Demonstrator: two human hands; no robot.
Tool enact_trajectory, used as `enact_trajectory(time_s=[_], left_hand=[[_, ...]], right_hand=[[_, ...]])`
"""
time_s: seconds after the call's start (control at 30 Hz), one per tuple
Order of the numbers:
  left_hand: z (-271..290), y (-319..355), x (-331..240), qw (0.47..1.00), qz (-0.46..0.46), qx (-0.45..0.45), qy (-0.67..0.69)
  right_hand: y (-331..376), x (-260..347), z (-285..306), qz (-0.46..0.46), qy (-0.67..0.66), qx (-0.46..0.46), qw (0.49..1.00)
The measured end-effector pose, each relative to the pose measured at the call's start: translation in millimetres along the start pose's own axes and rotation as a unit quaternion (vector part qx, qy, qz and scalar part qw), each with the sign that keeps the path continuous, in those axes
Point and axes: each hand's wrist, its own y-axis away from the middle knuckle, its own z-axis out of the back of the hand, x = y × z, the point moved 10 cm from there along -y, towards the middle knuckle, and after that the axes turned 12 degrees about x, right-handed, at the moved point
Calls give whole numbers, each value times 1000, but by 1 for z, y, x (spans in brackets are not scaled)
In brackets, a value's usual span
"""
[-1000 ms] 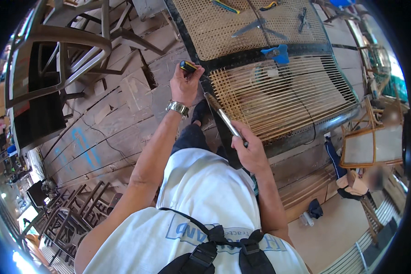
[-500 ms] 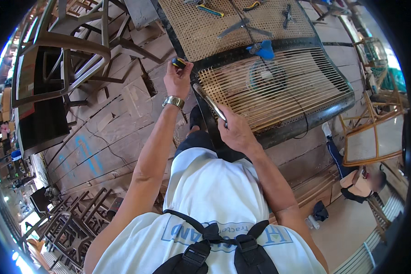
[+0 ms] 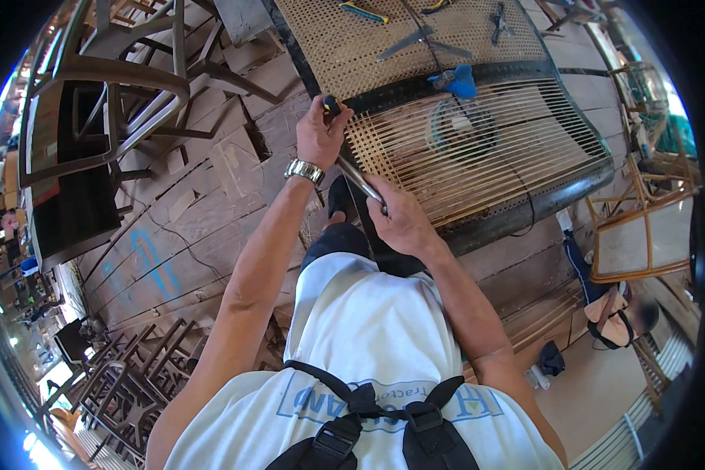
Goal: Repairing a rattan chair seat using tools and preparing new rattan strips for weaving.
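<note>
My left hand (image 3: 319, 142) is closed around a tool with a black and yellow handle (image 3: 331, 104), which looks like a screwdriver; its lower part is hidden. It is at the left edge of a dark chair frame (image 3: 572, 186). Nearer to me, my right hand (image 3: 403, 223) grips a silver metal bar-like tool (image 3: 356, 174), its far end close below my left hand. Parallel cane strands (image 3: 517, 141) run across the frame's near opening. They are interlaced into a small woven patch (image 3: 370, 149) at the left. The far panel (image 3: 345, 55) is fully woven cane.
Scissors (image 3: 427, 45), pliers (image 3: 500, 23) and a blue clamp-like piece (image 3: 456, 81) lie on the frame. A coil of cane (image 3: 460, 125) shows beneath the strands. Bare wooden chair frames (image 3: 125, 86) stand at the left. Another person (image 3: 608, 315) sits at the right by a rattan chair (image 3: 642, 239).
Both hands stay closed on their tools. The left hand has shifted slightly toward the frame, and the bar's far end has come closer to it. The view has moved a little.
</note>
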Motion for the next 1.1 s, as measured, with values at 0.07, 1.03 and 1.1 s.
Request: enact_trajectory(time_s=[0.07, 1.03, 1.1], left_hand=[[0, 1, 1, 1000, -1, -3, 10], [-3, -2, 4, 998, 48, 28, -14], [-4, -2, 5, 999, 44, 29, 5]], right_hand=[[0, 3, -2, 28, -22, 14, 999], [13, -12, 13, -34, -32, 2, 999], [14, -16, 15, -26, -22, -25, 999]])
